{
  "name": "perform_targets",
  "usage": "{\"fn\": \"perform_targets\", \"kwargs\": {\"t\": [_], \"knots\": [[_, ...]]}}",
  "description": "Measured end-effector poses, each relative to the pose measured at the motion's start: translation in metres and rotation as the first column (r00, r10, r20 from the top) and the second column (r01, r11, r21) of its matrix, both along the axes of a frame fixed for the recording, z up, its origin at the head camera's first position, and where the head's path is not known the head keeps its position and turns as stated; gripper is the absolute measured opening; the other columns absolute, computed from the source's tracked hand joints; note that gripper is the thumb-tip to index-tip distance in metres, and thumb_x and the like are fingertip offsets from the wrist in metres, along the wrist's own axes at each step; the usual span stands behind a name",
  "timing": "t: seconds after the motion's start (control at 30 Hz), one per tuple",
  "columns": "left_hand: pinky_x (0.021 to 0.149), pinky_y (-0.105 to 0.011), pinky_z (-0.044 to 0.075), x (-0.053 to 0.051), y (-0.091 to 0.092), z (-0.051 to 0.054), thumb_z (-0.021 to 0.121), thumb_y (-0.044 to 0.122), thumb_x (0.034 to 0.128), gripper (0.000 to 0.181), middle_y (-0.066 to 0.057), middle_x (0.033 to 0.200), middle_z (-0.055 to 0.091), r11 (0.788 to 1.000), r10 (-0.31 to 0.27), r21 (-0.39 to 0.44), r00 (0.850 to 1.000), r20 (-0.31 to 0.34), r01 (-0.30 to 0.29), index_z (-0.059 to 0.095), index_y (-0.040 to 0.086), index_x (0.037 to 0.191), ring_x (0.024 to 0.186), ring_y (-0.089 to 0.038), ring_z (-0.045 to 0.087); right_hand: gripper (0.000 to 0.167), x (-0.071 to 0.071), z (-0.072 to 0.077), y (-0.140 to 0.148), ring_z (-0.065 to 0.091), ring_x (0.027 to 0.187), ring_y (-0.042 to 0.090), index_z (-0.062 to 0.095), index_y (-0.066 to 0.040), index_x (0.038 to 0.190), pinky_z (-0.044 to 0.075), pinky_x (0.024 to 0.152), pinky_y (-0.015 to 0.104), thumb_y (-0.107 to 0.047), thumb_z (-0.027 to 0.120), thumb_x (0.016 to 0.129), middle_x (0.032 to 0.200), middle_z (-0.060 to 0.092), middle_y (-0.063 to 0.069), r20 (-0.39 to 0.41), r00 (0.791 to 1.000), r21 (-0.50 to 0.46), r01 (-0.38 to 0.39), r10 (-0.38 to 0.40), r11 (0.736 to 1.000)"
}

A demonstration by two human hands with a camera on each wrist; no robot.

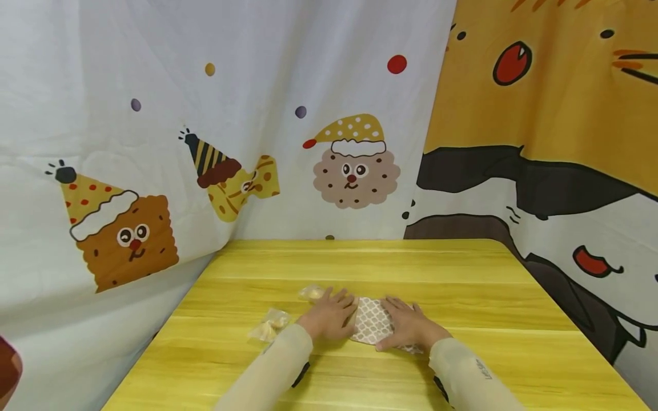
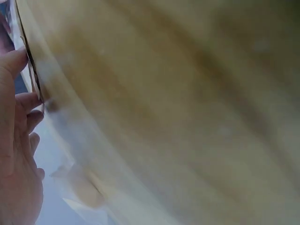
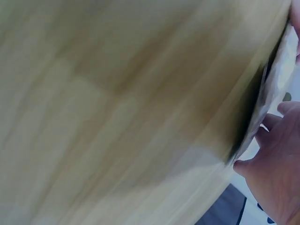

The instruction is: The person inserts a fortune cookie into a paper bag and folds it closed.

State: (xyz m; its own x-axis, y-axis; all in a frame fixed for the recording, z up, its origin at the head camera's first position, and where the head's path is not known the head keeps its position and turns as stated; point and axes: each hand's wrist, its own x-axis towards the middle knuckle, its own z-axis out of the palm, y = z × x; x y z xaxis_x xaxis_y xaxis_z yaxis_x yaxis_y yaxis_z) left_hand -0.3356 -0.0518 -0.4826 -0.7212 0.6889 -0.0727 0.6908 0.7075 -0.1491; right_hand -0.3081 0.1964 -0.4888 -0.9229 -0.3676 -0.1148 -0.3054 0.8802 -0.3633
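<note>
A flat piece with a white-and-beige lattice pattern (image 1: 372,321), perhaps a paper bag, lies on the table between both hands. My left hand (image 1: 331,315) rests on its left end, fingers spread. On its right part lies my right hand (image 1: 408,326), with the thumb stretched toward the near edge. In the right wrist view the fingers touch the thin, slightly raised piece (image 3: 276,79). The left wrist view shows the thumb and fingertips at its edge. Both palms cover parts of the piece.
Two small clear packets with pale yellow contents lie left of my left hand: one nearer packet (image 1: 271,325) and one farther packet (image 1: 311,293). The yellow wood-grain table (image 1: 360,382) meets a cartoon-printed cloth (image 1: 288,217) at the back.
</note>
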Motion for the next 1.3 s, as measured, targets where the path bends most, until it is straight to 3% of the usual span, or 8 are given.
{"fn": "perform_targets", "kwargs": {"t": [0.3,0.7,1.07,1.3], "knots": [[0.119,-0.051,0.009,0.010,-0.006,-0.004,0.028,0.062,0.1017,0.070,0.002,0.159,0.031,0.999,-0.014,-0.038,0.999,-0.042,0.012,0.034,0.018,0.156,0.149,-0.022,0.019,0.135,0.002,-0.001,-0.013,0.016,0.148,0.038,0.022,0.004,0.155,0.008,0.112,0.068,-0.080,0.074,0.062,0.161,0.017,0.023,-0.009,1.000,0.008,-0.004,0.004,1.000],[0.120,-0.050,0.008,0.013,-0.009,-0.005,0.028,0.055,0.1053,0.061,0.006,0.161,0.027,0.999,0.036,-0.020,0.999,0.038,-0.035,0.031,0.023,0.157,0.150,-0.020,0.016,0.133,0.002,0.000,-0.007,0.018,0.147,0.040,0.023,0.006,0.154,0.012,0.115,0.063,-0.069,0.082,0.063,0.160,0.018,0.024,0.026,1.000,-0.057,-0.009,0.010,0.998],[0.119,-0.051,0.012,0.014,-0.011,-0.005,0.043,0.051,0.1030,0.061,0.000,0.157,0.036,0.991,0.033,0.124,0.997,0.072,-0.042,0.040,0.017,0.153,0.148,-0.023,0.022,0.131,-0.001,-0.005,-0.008,0.019,0.147,0.039,0.024,0.003,0.155,0.011,0.116,0.061,-0.070,0.082,0.062,0.161,0.018,0.022,0.042,0.999,-0.056,0.002,0.000,0.998],[0.118,-0.052,0.016,0.011,-0.009,-0.003,0.050,0.050,0.1009,0.061,-0.004,0.156,0.039,0.981,0.003,0.192,0.999,0.051,-0.012,0.042,0.017,0.152,0.147,-0.026,0.026,0.130,-0.002,-0.004,-0.007,0.019,0.147,0.039,0.025,0.003,0.154,0.011,0.115,0.062,-0.070,0.081,0.063,0.161,0.018,0.022,0.040,0.999,-0.049,-0.001,0.003,0.999]]}}
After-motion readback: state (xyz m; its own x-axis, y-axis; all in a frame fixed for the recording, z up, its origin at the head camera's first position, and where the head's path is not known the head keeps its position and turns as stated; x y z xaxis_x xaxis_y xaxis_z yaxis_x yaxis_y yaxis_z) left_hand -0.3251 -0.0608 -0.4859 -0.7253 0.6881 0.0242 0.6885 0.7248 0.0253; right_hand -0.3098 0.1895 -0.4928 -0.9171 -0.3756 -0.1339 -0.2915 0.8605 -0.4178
